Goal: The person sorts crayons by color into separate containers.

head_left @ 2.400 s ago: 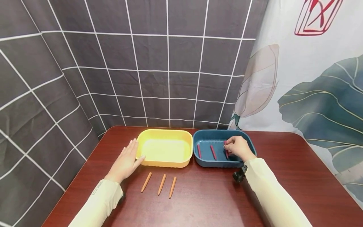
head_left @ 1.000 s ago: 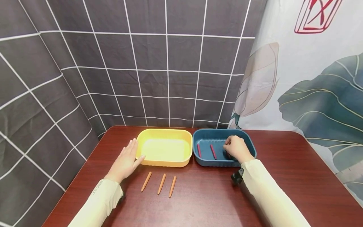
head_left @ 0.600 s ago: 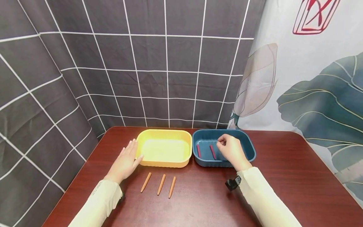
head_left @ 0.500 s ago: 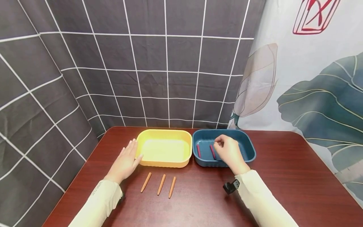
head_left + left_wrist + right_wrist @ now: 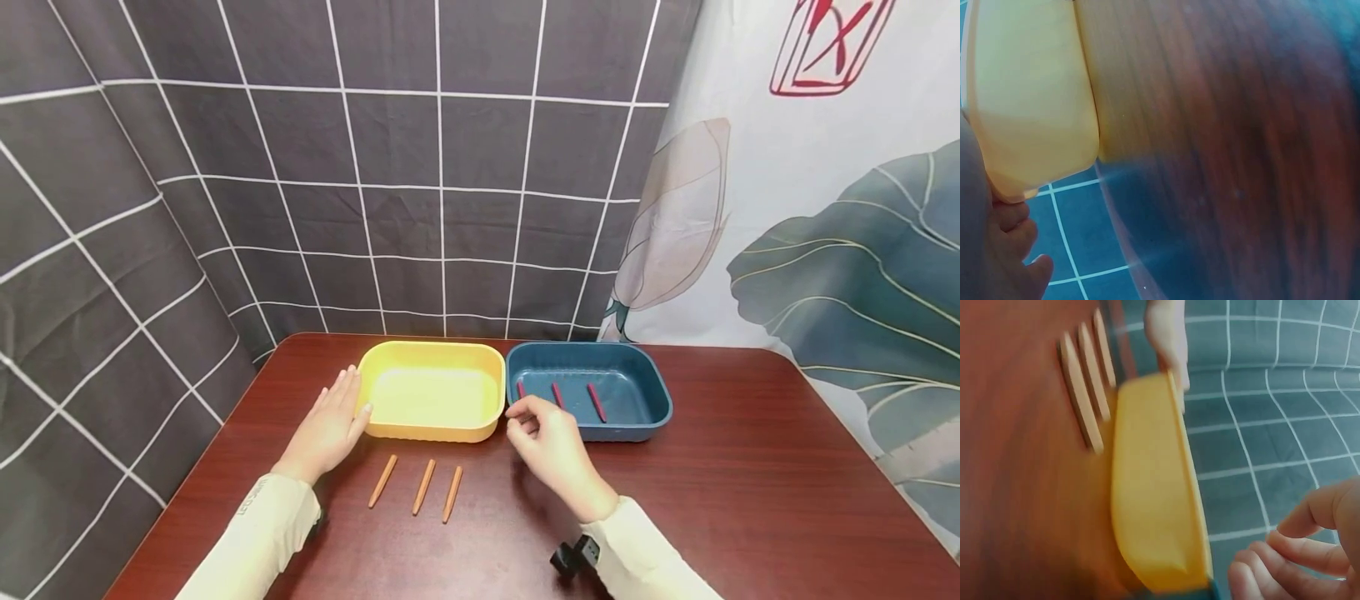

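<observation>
My left hand (image 5: 324,433) lies with straight fingers against the left side of the yellow bin (image 5: 431,434). Loosely bent and holding nothing, my right hand (image 5: 555,450) hovers at the front left corner of the blue bin (image 5: 637,431). In the right wrist view its fingertips (image 5: 1244,578) show empty. Inside the blue bin lie three dark pink crayon-like sticks (image 5: 597,402), spaced apart; my right hand partly hides two of them. In front of the yellow bin, three orange-brown sticks (image 5: 423,487) with tapered ends lie side by side on the table.
Both bins stand side by side near the back edge of the reddish-brown table (image 5: 750,467). Behind hangs a dark grey cloth with white grid lines (image 5: 480,217), and at right a white leaf-patterned curtain (image 5: 697,250).
My right hand has let go of the rightmost pink stick, lifted off, and moved left and nearer to me, out over the blue bin's front rim. The left hand stays put.
</observation>
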The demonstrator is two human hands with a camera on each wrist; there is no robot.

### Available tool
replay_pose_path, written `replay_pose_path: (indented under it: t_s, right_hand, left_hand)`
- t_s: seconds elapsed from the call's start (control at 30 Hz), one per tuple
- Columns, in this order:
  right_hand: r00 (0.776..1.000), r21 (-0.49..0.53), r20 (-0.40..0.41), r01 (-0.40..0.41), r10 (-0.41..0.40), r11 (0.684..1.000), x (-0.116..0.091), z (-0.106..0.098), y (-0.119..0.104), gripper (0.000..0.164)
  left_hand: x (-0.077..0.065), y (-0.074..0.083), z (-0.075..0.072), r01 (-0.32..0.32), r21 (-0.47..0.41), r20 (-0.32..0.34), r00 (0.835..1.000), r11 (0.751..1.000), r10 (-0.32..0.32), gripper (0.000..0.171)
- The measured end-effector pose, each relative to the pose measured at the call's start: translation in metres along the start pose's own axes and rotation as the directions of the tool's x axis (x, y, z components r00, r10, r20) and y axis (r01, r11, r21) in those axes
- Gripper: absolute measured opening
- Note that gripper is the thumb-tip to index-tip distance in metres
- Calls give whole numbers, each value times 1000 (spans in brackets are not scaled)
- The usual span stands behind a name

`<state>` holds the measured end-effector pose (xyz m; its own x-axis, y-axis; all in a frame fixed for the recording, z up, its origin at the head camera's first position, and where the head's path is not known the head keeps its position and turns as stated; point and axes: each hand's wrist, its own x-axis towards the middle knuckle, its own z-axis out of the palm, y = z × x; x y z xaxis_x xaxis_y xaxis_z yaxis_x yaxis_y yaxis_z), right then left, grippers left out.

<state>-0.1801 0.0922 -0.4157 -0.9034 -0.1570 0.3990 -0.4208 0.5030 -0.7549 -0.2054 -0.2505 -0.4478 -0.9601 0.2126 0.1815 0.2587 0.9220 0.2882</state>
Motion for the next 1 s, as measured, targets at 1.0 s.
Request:
replay_pose_path:
  t_s: [1.0]
  right_hand:
    - [947,-129,286,-112,145,985,-21,67,-8,29]
  left_hand:
    - [0,-1,1,3,-19,0,1000,1000,-3,67]
